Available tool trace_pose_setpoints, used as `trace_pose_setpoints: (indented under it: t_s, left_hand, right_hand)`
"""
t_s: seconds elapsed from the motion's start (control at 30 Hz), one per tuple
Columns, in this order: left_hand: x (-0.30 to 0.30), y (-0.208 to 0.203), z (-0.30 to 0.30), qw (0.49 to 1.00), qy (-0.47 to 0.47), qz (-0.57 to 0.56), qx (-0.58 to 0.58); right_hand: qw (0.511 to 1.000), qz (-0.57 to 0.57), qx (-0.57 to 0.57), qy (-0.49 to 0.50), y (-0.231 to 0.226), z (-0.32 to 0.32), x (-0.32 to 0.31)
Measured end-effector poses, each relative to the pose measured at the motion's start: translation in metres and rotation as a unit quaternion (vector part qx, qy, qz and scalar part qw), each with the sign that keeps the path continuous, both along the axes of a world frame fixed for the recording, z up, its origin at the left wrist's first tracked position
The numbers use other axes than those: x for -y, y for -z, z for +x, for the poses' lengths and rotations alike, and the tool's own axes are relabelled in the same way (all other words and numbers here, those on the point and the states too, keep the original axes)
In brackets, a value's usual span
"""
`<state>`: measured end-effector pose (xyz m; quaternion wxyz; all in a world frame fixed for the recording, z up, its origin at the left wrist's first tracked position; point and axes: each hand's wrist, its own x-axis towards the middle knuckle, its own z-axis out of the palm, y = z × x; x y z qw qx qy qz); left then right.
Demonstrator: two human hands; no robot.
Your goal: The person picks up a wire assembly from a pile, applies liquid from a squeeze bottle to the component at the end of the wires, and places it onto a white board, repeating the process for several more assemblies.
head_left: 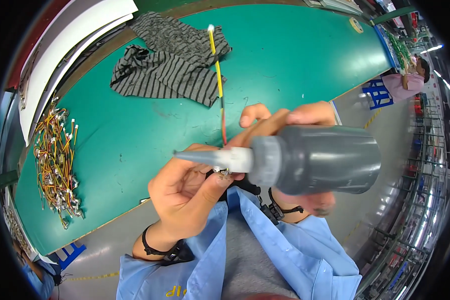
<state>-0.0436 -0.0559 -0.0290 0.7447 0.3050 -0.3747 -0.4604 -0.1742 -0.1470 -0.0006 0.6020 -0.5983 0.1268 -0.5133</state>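
My right hand (312,114) is wrapped round a dark grey squeeze bottle (330,159) tipped on its side, its nozzle pointing left. The bottle is slightly blurred and hides part of that hand. In front of it, my left hand (182,200) is closed, pinching the small metal end of a wire cable (219,82) between thumb and fingers. The cable's yellow, black and red wires run away from me over the table to a white connector. The bottle's tapered nozzle (197,157) passes over my left fingers, just above the metal part; whether it touches, I cannot tell.
A striped grey cloth (170,75) lies crumpled on the green table (285,55). Several cables are heaped (57,165) at the left. White curved panels (75,50) stand at the far left; a tape roll (356,25) sits far right. One person (407,82) sits beyond the right edge.
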Motion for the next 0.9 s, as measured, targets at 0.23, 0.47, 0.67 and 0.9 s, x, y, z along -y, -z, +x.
trace_pose_setpoints:
  t_s: [0.23,0.47,0.67,0.9]
  left_hand:
    - [0.005,0.007,0.001,0.997,0.030,0.028,-0.072]
    - [0.009,0.011,0.005,0.997,0.008,-0.035,-0.061]
    - [0.007,0.002,0.009,0.997,-0.031,-0.039,0.051]
    - [0.002,-0.002,0.012,0.998,-0.006,-0.055,0.017]
  right_hand:
    - [0.997,0.053,-0.019,0.060,0.002,0.005,-0.005]
    - [0.987,-0.130,0.094,-0.028,0.018,-0.016,0.025]
    - [0.983,-0.163,0.083,0.011,0.014,-0.019,0.022]
    - [0.981,-0.178,0.080,-0.006,0.013,-0.024,0.023]
